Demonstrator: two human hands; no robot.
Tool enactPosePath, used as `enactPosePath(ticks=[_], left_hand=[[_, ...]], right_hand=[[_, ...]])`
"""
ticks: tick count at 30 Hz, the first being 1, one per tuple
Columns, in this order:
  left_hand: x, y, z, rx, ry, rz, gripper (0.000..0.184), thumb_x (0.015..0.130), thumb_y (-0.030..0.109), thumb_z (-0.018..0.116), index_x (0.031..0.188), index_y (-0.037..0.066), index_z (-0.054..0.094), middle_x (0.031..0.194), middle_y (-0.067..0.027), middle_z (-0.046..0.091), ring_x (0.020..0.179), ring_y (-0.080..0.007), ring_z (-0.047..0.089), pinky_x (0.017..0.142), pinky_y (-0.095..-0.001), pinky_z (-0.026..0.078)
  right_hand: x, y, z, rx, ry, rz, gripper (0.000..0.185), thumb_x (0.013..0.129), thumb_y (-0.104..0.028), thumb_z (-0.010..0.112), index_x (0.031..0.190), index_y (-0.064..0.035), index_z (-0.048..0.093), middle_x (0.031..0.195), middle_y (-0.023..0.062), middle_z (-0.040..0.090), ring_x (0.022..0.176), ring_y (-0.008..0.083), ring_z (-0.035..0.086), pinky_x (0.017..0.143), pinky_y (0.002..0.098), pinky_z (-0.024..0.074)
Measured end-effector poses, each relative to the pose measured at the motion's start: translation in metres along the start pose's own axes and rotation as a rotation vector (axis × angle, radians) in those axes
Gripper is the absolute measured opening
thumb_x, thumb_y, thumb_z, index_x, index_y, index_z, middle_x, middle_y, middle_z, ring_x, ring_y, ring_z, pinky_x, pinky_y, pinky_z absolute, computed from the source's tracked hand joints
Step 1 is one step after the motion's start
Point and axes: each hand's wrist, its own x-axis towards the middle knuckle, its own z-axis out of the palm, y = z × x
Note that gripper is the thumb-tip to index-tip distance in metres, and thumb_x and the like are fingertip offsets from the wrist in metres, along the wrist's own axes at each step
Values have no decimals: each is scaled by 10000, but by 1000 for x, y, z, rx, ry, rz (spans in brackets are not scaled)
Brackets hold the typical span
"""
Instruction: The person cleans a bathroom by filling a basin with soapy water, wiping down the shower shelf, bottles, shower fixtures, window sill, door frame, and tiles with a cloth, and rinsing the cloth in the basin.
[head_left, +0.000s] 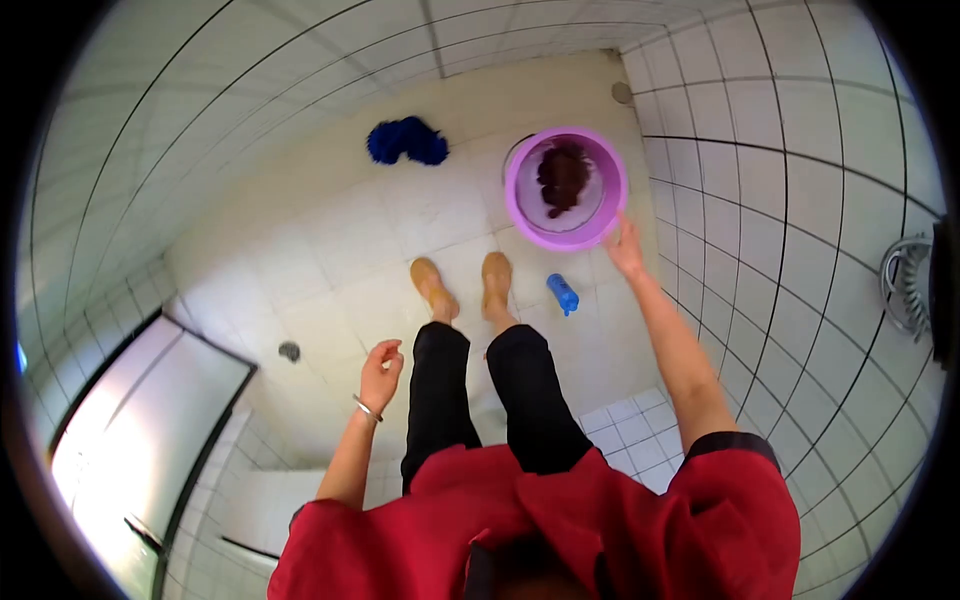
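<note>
A purple bucket (617, 170) stands on the floor ahead and to the right, with a dark brown cloth-like bundle (564, 178) in whitish, sudsy-looking liquid. My right hand (626, 250) is at the near right of its rim, fingers and thumb closed against the edge. Lower and to the left, my left hand (380, 372) hangs in the air beside my leg, fingers loosely bent and apart, holding nothing. On the floor between my feet and the bucket's near side lies a blue bottle (562, 292), its narrow tip toward me.
A dark blue fluffy cloth (407, 141) lies on the floor near the far wall. Tiled walls (760, 200) rise on the right and ahead. Floor drains (289, 351) show at left and far right. A coiled grey hose (905, 288) hangs on the right; a framed door (150, 410) is at left.
</note>
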Motion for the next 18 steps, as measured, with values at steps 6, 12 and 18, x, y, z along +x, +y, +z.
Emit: enactPosePath(ticks=[6,12,18], left_hand=[[60,49,64,57,-210,88,232,833,56,505,1062,19,522,941,-55,579,864,-122,542,739,-239,446],[80,33,94,114,-333,89,232,840,68,497,1065,13,512,930,-73,580,848,-125,545,706,-223,449],[82,37,105,222,-398,-24,237,853,102,506,1079,26,508,933,-47,570,870,-108,532,713,-231,448]], right_hand=[[-78,134,107,-128,-372,475,604,722,-265,567,1258,-72,366,1088,268,485,1067,375,450,918,397,373],[-95,158,201,164,-304,856,555,765,-269,497,1227,-8,336,1046,272,518,1017,393,498,883,418,400],[-109,158,245,149,-267,968,477,769,-175,491,1184,-12,320,996,265,541,955,383,532,813,419,436]])
